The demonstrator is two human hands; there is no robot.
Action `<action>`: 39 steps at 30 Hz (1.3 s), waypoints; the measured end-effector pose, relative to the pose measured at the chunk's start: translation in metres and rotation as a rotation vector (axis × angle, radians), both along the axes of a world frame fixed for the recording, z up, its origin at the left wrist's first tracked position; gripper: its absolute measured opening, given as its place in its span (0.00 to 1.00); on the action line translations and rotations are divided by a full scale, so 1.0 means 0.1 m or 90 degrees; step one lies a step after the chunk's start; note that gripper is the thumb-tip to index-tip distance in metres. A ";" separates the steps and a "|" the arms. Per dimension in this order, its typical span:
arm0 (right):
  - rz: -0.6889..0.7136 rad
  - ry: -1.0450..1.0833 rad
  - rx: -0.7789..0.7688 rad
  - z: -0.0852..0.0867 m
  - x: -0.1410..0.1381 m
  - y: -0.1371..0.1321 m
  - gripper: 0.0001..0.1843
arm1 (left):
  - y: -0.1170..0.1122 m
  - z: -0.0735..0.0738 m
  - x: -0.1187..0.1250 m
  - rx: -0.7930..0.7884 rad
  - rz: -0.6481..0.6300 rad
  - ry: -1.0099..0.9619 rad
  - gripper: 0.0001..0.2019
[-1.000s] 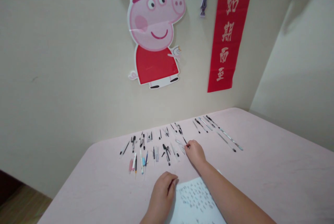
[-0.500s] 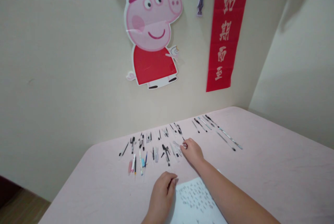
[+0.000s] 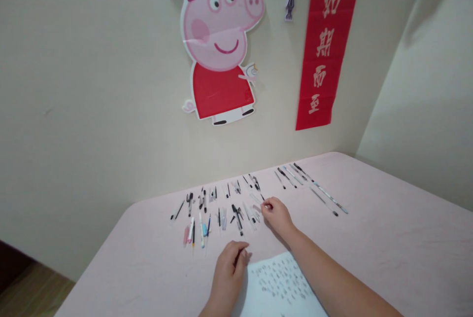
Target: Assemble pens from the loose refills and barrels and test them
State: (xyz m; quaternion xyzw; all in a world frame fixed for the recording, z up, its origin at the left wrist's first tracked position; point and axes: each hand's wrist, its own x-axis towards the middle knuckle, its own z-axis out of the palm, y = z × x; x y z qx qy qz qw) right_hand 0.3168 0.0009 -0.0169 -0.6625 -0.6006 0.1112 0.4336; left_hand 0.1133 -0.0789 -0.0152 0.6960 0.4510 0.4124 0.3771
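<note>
My right hand (image 3: 276, 214) reaches over the pink tabletop, thumb and forefinger pinched at the end of a clear pen part (image 3: 254, 198). A thin dark refill (image 3: 262, 196) lies just beyond those fingertips. Left of them are clear barrels with black tips (image 3: 251, 214) and a black-clipped pen (image 3: 237, 219) with small parts around it. My left hand (image 3: 228, 268) rests loosely curled by the upper left edge of a white sheet (image 3: 273, 287) covered in small dark marks. A slight gap shows between its thumb and forefinger, and I see nothing held there.
Taken-apart pens (image 3: 190, 203) lie in small groups along the left and back of the table (image 3: 129, 267). Coloured pens (image 3: 192, 232) lie in front. Several whole-looking pens (image 3: 325, 194) lie at the right back. The wall (image 3: 111, 110) rises behind.
The view has shifted slightly, so the pens sit a little further right. By my right fingertips the clear pen part has swung out from the nearby group. My left hand stays in place.
</note>
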 end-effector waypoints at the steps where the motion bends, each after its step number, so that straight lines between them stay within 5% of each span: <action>1: 0.029 0.018 0.024 0.00 -0.01 -0.03 0.06 | 0.00 -0.01 -0.01 -0.007 0.003 -0.012 0.11; 8: 0.237 0.077 0.040 0.02 -0.20 -0.37 0.06 | 0.07 -0.08 0.00 -0.107 0.061 -0.147 0.15; 14: 0.386 0.111 0.004 0.12 -0.38 -0.56 0.07 | 0.06 0.06 0.03 -0.206 0.089 -0.286 0.24; 19: 0.440 0.069 -0.001 0.17 -0.41 -0.61 0.07 | 0.05 0.12 0.01 -0.258 0.096 -0.299 0.20; 23: 0.422 0.047 0.002 0.15 -0.33 -0.56 0.04 | 0.06 0.11 0.02 -0.273 0.113 -0.315 0.20; 31: 0.124 -0.055 0.085 0.03 0.04 -0.26 0.12 | 0.08 0.04 0.04 -0.284 0.142 -0.309 0.21; 39: 0.127 -0.096 0.052 -0.05 0.07 -0.21 0.08 | 0.03 0.17 0.03 -0.278 0.121 -0.281 0.19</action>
